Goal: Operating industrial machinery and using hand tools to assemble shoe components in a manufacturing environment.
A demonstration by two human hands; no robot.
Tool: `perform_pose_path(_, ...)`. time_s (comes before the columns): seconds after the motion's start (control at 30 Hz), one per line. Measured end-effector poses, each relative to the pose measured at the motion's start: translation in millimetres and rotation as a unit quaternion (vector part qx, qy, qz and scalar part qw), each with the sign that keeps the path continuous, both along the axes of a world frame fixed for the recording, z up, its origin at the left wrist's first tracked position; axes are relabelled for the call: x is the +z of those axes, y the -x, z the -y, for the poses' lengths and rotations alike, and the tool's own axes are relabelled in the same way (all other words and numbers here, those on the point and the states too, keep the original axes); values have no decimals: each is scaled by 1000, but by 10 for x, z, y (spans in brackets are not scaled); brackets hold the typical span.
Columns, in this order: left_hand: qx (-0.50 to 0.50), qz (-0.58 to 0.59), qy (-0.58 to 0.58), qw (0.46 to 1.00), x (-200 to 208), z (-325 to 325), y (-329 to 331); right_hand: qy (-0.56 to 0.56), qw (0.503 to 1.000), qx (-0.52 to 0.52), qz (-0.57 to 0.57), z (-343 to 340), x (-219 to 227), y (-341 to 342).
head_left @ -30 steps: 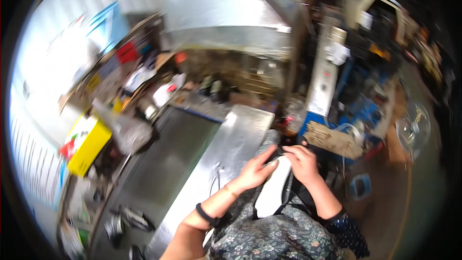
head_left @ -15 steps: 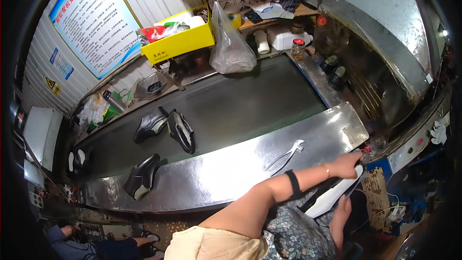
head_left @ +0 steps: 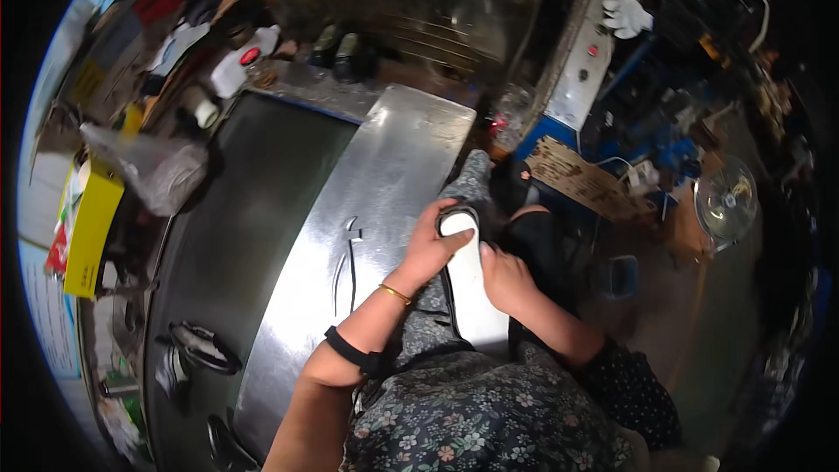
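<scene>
Where the floral garment (head_left: 472,424) spreads just right of the near part of the metal desk (head_left: 398,153), a shoe piece (head_left: 476,293) lies over the lap, off the right edge of the desk, its long white face turned up and rimmed in black. The left hand (head_left: 433,245), on the side toward the desk, grips the far end of the piece, its thumb pressed on the white face and its fingers bent around the dark rim. Against the opposite side, away from the desk, the right hand (head_left: 507,280) rests with bent fingers close together; whether they pinch the edge, I cannot tell. A black band (head_left: 351,350) and a gold bracelet (head_left: 395,295) circle the left arm, partly over the desk. Lying on the desk is a pair of pincers (head_left: 348,267), handles toward the near end. At the desk's near left edge sits a black shoe (head_left: 225,446); farther along, on the dark belt (head_left: 271,166) left of the desk, two more shoes (head_left: 205,348) lie side by side. Well right of the desk stands a bluish tub (head_left: 616,275), with a round wire guard (head_left: 725,201) beyond. Past the belt, left of the desk, are a clear plastic bag (head_left: 166,175) and a yellow box (head_left: 94,236). Beyond the desk's far end, to the right, a white glove (head_left: 627,17) lies on a machine panel (head_left: 577,83).
</scene>
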State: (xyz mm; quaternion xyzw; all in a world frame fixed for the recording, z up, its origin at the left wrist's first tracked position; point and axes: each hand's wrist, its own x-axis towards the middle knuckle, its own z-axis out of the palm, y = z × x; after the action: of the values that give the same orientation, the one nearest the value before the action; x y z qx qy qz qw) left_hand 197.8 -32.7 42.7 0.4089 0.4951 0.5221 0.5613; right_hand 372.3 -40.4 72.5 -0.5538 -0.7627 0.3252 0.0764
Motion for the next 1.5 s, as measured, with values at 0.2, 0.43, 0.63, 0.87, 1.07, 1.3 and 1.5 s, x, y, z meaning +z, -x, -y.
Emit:
perform_pose_path(0.2, -25, -166, -21, 986, -113, -150, -61, 73, 997, 14, -18, 63, -41, -267)
perform_pose_path(0.43, 57, 347, 79, 933, 150, 43, -20, 249, 911, -51, -324, 93, 65, -201)
perform_pose_path(0.63, -30, -596, 111, 794, 732, 97, 2, 98, 975, -61, -190, 282, -136, 253)
perform_pose_path(0.87, -84, -453, 62, 886, 310, 658, 143, 14, 932, -143, -334, 371, -484, 283)
perform_pose_path(1.07, 32, -162, 24, 986, -85, 748, 96, 3, 945, -129, -301, 354, -283, 258)
perform_pose_path(1.3, -3, 140, 92, 986, 258, -82, 61, 10, 956, -51, -290, 521, -211, 125)
perform_pose_path(1.5, -89, 55, 153, 983, 461, -403, 55, 212, 914, -98, -333, -263, 6, -113)
